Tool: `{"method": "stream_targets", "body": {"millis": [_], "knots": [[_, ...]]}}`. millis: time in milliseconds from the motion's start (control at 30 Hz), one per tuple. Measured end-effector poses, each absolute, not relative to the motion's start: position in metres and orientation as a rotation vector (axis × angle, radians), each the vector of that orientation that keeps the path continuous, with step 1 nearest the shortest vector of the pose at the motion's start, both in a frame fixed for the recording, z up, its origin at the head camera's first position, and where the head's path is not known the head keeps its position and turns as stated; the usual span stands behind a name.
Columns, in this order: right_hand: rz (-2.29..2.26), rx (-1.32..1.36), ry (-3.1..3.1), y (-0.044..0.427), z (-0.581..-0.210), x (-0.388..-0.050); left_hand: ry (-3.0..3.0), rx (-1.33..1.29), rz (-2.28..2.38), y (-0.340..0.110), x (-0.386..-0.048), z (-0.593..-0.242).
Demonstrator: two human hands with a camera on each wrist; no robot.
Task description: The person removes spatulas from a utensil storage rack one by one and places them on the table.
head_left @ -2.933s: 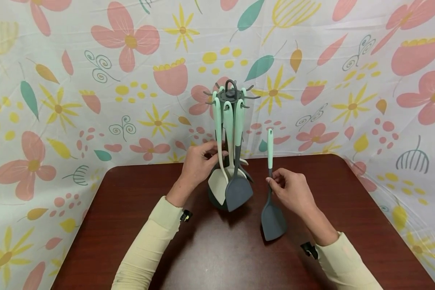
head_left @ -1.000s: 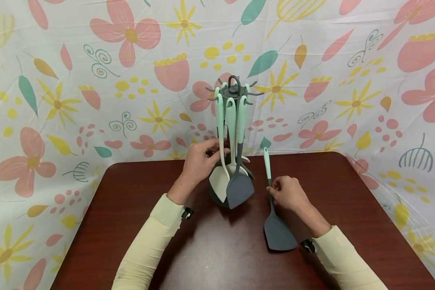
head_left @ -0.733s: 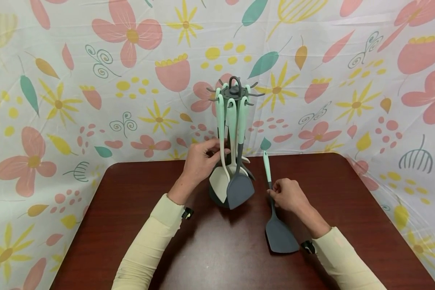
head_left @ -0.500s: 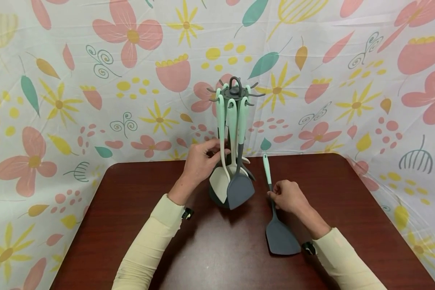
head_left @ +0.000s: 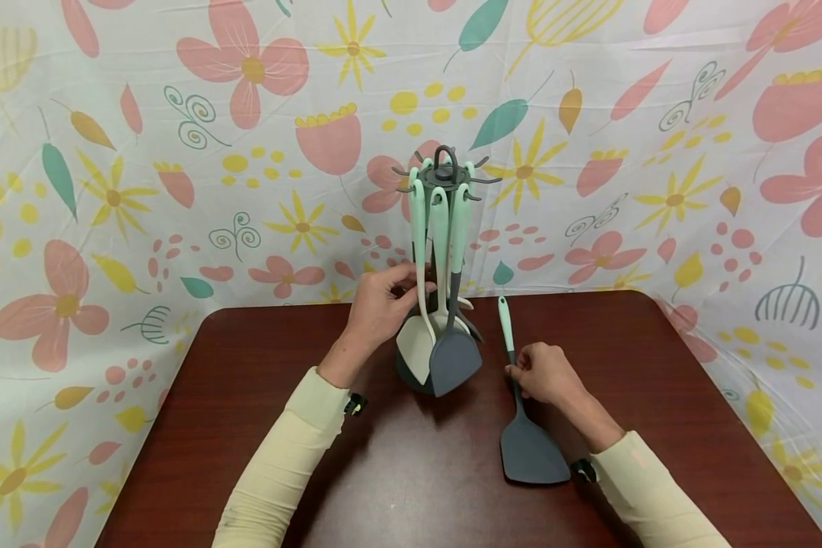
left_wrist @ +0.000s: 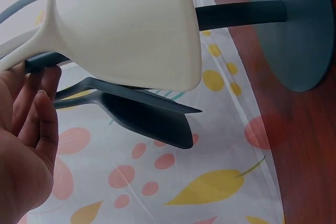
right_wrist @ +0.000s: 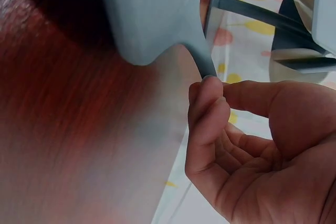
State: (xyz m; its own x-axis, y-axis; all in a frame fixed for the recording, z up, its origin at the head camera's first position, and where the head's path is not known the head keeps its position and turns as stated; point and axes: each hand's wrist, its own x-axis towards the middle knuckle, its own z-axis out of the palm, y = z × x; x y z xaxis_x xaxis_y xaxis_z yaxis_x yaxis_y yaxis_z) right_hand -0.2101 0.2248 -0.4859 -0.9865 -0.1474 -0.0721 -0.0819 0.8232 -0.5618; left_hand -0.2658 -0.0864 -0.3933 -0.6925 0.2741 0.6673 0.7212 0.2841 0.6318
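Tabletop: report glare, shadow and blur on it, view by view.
Head view: pale glare at lower centre of the tabletop, dark shadow beside the left sleeve; left wrist view: no strong glare; right wrist view: hazy and soft, with a dark patch by the spatula, while the right grip looks sharper.

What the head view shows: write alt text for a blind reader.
A person's right hand pinches a gray, mint-handled spatula, while the left hand holds an upright rack of hanging utensils. A flower-patterned cloth hangs behind the dark-red table.
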Motion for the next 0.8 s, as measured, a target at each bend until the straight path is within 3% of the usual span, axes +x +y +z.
{"method": "stream_targets", "body": {"millis": [800], "knots": [[-0.852, -0.158, 2.851, 0.2267, -0.4929, -0.2142, -2.122, -0.888, -1.384, -0.0860, -0.2666, -0.3950]]}}
